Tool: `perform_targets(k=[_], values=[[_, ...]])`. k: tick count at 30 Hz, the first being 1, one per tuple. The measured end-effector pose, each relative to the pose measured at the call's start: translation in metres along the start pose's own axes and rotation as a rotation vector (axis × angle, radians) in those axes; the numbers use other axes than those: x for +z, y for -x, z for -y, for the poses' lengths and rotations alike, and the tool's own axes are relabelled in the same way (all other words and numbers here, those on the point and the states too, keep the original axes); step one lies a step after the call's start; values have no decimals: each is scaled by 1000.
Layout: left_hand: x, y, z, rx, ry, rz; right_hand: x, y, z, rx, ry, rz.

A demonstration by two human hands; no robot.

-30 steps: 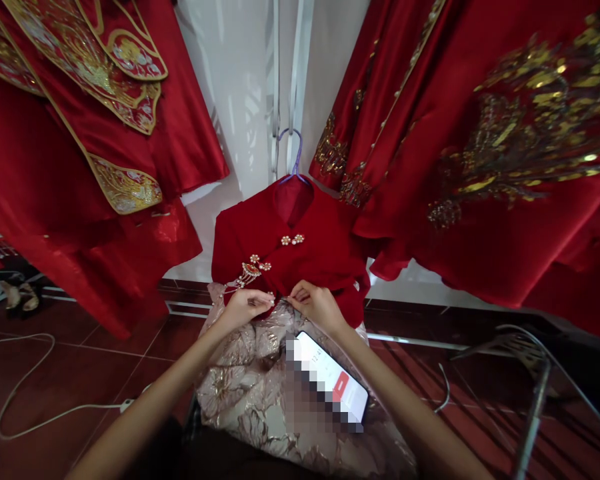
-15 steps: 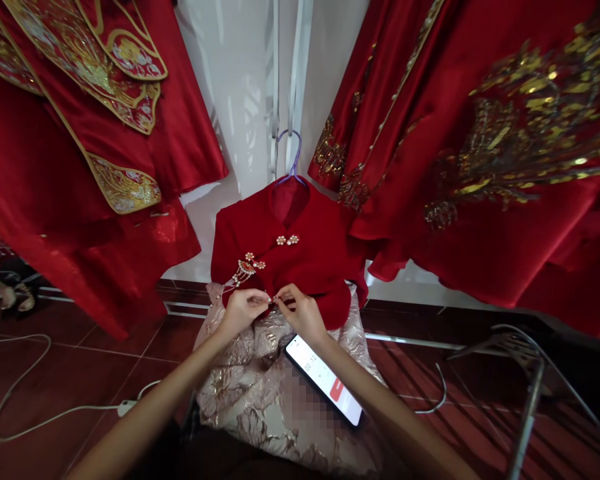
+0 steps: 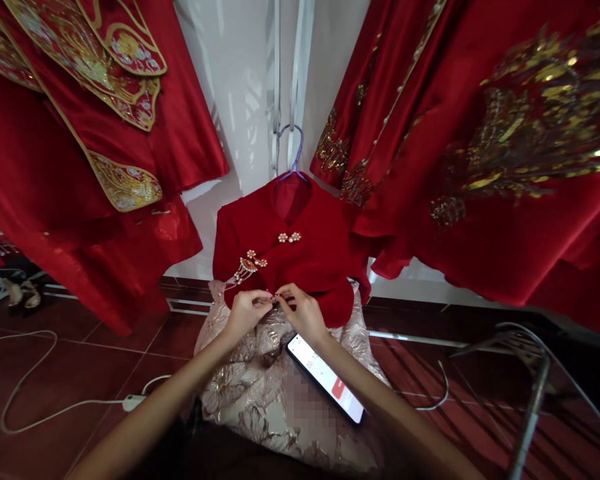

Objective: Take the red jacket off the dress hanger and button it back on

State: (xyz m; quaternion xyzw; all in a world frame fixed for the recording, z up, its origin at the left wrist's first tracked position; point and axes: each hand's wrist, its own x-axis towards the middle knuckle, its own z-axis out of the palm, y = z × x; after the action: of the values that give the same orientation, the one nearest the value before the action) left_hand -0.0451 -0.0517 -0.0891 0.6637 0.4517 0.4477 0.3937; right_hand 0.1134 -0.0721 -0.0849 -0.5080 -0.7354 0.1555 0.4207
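Red jacket (image 3: pixel 323 260): 1, on a purple hanger (image 3: pixel 301 145), lower part over the upper edge of a floral fabric (image 3: pixel 255 407); bears a tasselled ornament (image 3: pixel 247 265) and a pair of beaded flowers (image 3: pixel 295 237).
Left hand (image 3: pixel 250 312) and right hand (image 3: pixel 300 313): 2, at the jacket's lower front edge, fingertips of each pinched together on a small fastening (image 3: pixel 275 298), mostly hidden by them.
Phone (image 3: pixel 324 378): 1, lit, towards the fabric's right edge, partly covered by the right forearm.
Red garments: gold-embroidered (image 3: pixel 130 120), left; sequined (image 3: pixel 510 233), right, overlapping the jacket's shoulder.
Tiled floor (image 3: pixel 117 363): shoes (image 3: pixel 25 293) near its upper left corner; white cable (image 3: pixel 133 403), left; metal leg (image 3: pixel 530 417), right edge.
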Motion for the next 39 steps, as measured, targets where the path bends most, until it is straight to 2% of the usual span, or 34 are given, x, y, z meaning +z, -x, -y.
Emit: perform_targets(k=[5,7,10,13,16,18,23,29,34,39], values=[[-4,-4,4,-107,79,142,-1,0,0,-6,54,57],[-7,-6,4,-96,70,167,-6,1,-3,4,77,155],[-14,-9,3,-101,46,163,-21,1,-7,7,94,380],[-20,-11,-3,17,-74,161,-42,-2,-9,42,100,484],[-22,-9,-11,207,-296,118,-57,-10,-11,61,123,456],[-20,-4,-15,253,-439,91,-59,-15,-15,72,145,415],[-8,6,-13,285,-608,90,-33,-16,-32,79,92,326],[-5,6,-10,297,-606,88,-4,-11,-37,112,-1,185],[-4,3,-8,247,-484,108,-2,-8,-27,62,-56,84],[-7,-3,-5,149,-272,129,-3,-7,-21,79,-154,92]])
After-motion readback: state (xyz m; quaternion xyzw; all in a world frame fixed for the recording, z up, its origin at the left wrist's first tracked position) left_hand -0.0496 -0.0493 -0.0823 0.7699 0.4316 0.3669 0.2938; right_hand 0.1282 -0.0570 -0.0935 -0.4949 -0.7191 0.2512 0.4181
